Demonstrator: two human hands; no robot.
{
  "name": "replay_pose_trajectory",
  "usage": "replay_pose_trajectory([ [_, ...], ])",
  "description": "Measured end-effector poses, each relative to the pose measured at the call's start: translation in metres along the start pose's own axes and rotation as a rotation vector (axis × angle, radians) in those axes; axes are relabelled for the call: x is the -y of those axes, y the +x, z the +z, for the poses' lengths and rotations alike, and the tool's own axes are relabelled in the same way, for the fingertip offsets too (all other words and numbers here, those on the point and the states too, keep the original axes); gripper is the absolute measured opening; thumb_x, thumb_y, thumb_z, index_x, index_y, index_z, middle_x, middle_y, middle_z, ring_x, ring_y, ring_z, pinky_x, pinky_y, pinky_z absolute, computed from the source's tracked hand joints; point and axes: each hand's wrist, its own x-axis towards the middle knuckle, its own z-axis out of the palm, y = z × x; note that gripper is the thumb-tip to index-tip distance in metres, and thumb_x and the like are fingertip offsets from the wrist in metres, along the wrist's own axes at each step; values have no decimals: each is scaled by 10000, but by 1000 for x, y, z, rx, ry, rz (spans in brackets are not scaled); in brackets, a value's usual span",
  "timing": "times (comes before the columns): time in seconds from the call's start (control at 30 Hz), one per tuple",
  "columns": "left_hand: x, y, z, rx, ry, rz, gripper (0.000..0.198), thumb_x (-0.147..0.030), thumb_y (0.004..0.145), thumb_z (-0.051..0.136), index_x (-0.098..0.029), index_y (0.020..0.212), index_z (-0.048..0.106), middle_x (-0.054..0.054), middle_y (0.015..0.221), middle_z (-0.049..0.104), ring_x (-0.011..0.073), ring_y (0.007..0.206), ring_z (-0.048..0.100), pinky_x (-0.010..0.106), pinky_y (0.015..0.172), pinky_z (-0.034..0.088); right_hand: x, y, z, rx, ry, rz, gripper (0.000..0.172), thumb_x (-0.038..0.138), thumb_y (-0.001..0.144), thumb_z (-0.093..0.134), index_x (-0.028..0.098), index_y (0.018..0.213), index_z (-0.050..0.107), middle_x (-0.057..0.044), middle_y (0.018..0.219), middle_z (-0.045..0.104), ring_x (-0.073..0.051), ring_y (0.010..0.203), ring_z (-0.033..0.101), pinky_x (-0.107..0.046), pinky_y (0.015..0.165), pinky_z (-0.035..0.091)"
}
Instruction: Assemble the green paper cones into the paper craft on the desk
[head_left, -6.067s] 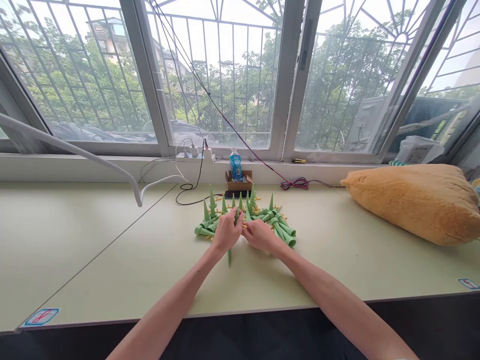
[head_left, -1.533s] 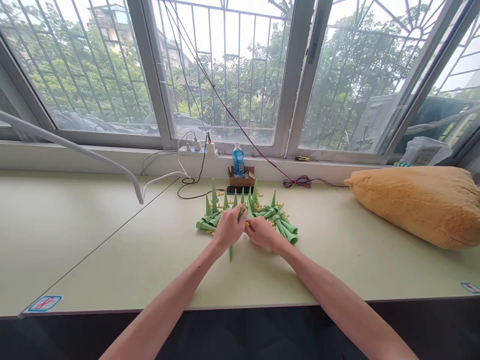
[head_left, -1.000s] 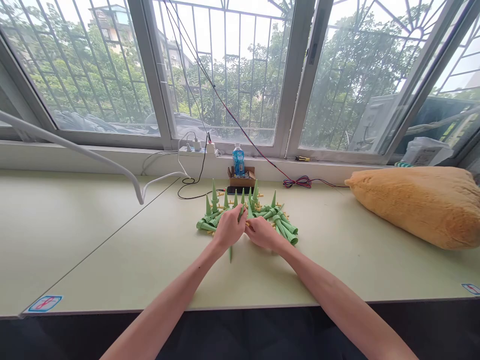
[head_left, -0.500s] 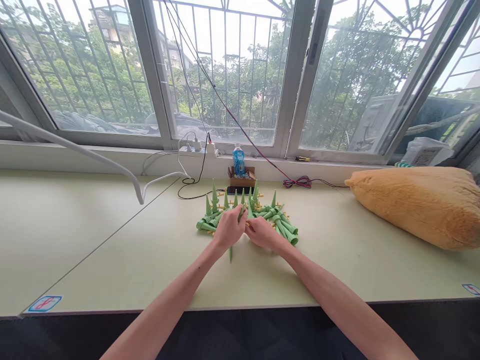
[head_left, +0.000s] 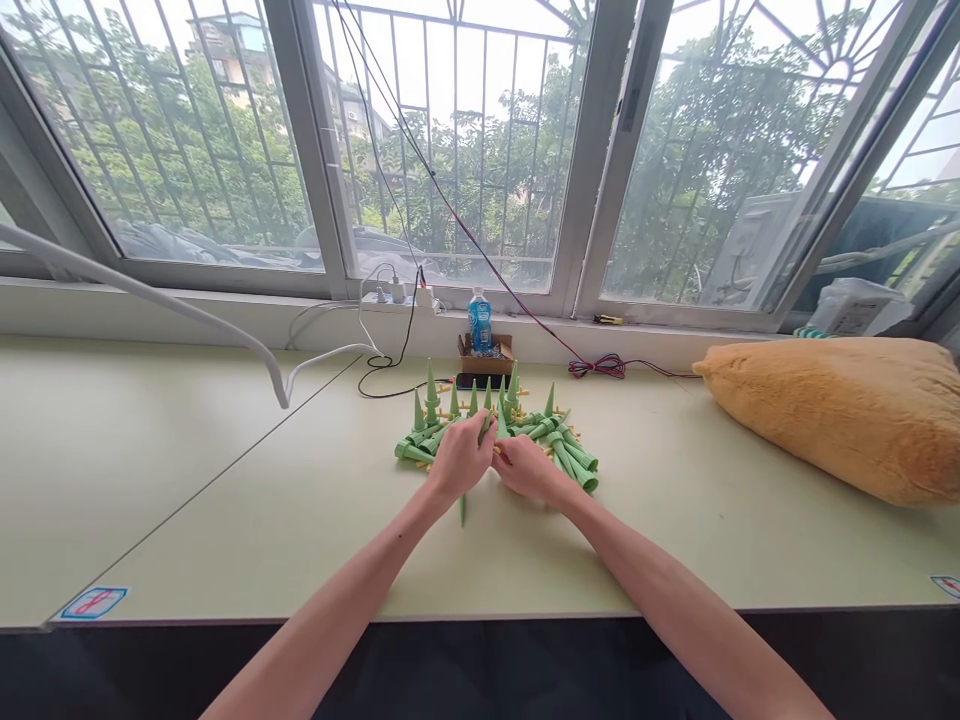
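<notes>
Left hand (head_left: 457,462) is clenching a green spike (head_left: 462,510), right hand (head_left: 525,468) is meeting its top, grip unclear, cone pile (head_left: 574,457) lying just beyond.

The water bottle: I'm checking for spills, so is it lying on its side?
No, the water bottle stands upright, cap up, right by the small cardboard box.

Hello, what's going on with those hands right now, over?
Left hand gripping green cone, tip toward the person. Right hand at its wide end, grip unclear. Cone pile crowding behind.
</notes>
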Motion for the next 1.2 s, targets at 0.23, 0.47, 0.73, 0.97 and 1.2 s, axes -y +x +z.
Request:
replay_pose_trajectory([
  [0.23, 1, 0, 0, 1, -5, 4, 220, -332, 930, 373, -217, 764, 462, -20, 610, 541, 131, 476, 423, 253, 541, 313, 1, 0, 0, 8, -12, 18, 320, 285, 892, 382, 187, 595, 318, 39, 534, 325, -84, 503, 243, -232, 499, 195],
  [0.47, 1, 0, 0, 1, -24, -2, 217, -332, 932, 380, -218, 759, 443, -30, 595, 516, 126, 469, 390, 252, 538, 308, 0, 0, 1, -1, -10, 3, 323, 293, 898, 368, 185, 600, 303, 40, 537, 312, -85, 512, 235, -235, 501, 180],
  [0.73, -1, 0, -1, -8, -35, 4, 244, -341, 933, 379, -221, 724, 407, -41, 554, 461, 126, 454, 366, 252, 533, 295, -2, 0, 2, 3, 14, 6, 357, 314, 914, 355, 185, 601, 242, 44, 530, 246, -84, 506, 192, -245, 487, 164],
  [0.97, 0, 1, -1, -34, -10, 15, 264, -336, 936, 374, -219, 701, 393, -38, 535, 437, 131, 466, 379, 252, 537, 284, -2, 0, 2, 13, 7, 32, 389, 346, 933, 346, 188, 600, 223, 41, 542, 232, -89, 512, 183, -257, 495, 159],
  [1.2, -1, 0, -1, -50, -12, 15, 275, -333, 940, 373, -216, 692, 377, -44, 524, 411, 123, 459, 346, 241, 531, 277, -1, -1, 1, 10, -18, 49, 398, 359, 942, 326, 192, 597, 216, 41, 535, 212, -96, 509, 161, -267, 500, 144],
])
